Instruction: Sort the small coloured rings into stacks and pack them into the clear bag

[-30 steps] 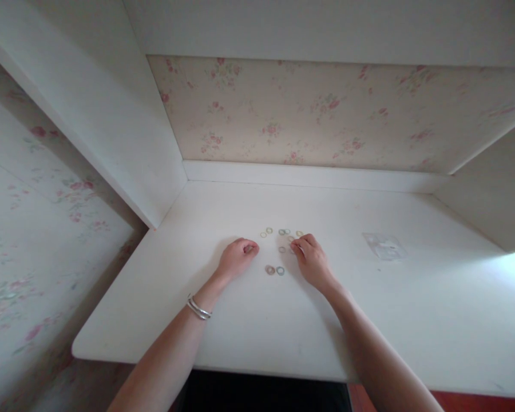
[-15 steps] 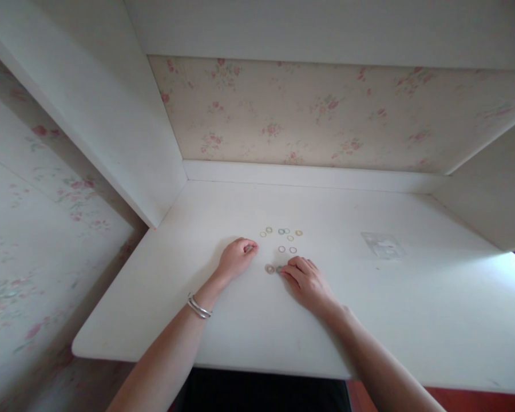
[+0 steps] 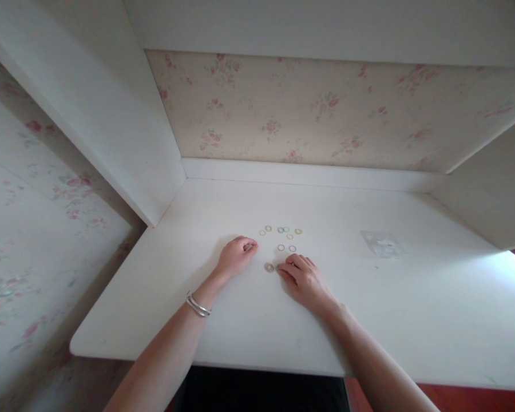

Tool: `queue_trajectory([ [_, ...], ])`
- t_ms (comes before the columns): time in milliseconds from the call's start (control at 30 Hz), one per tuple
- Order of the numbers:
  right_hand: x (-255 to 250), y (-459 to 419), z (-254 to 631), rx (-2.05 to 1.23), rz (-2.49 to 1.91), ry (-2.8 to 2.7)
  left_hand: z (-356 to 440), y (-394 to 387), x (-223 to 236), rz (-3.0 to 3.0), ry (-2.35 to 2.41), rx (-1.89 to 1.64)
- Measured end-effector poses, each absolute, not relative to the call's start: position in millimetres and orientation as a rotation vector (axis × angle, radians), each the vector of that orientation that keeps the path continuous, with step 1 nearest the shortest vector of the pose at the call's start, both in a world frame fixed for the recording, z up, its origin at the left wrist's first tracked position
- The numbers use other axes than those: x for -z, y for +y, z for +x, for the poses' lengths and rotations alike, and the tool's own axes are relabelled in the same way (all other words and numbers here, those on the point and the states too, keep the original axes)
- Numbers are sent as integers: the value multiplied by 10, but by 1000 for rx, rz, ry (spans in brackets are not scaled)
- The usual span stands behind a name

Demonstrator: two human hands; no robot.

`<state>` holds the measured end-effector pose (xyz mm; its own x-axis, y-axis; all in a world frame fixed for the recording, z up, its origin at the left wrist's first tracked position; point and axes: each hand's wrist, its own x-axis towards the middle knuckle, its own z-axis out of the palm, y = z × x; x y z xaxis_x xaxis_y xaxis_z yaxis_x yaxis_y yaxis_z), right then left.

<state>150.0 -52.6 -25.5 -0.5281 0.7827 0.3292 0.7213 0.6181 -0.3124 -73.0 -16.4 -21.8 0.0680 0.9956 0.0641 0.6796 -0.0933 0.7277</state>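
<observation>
My left hand (image 3: pixel 237 256) rests on the white desk with its fingers curled and the thumb pressed to them; a small pale bit shows between them, too small to name. My right hand (image 3: pixel 305 282) pinches a small greenish ring (image 3: pixel 278 267) against the desktop, its fingertips partly covering it. Just left of these fingertips lies a brownish ring (image 3: pixel 269 267). Beyond the right hand sit two thin dark rings, a left one (image 3: pixel 281 248) and a right one (image 3: pixel 292 249). Farther back are several yellow, green and blue rings, among them a blue ring (image 3: pixel 281 230) and a yellow ring (image 3: pixel 298 232).
A clear plastic bag (image 3: pixel 381 245) lies flat on the right of the white desk (image 3: pixel 223 343). Low board and floral wallpaper (image 3: pixel 300 109) stand behind. A white side panel (image 3: pixel 124 143) rises at the left, with an overhanging panel (image 3: pixel 326 28) above.
The right fingers have closed a little further over the greenish ring, hiding more of it. My left hand keeps its place; the view has shifted slightly.
</observation>
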Motion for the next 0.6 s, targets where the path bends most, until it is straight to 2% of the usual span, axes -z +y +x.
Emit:
queue_trajectory([
  [600,314,-505,1535,-252,-1216,-2319,-730,-146,256,1851,1674,-799],
])
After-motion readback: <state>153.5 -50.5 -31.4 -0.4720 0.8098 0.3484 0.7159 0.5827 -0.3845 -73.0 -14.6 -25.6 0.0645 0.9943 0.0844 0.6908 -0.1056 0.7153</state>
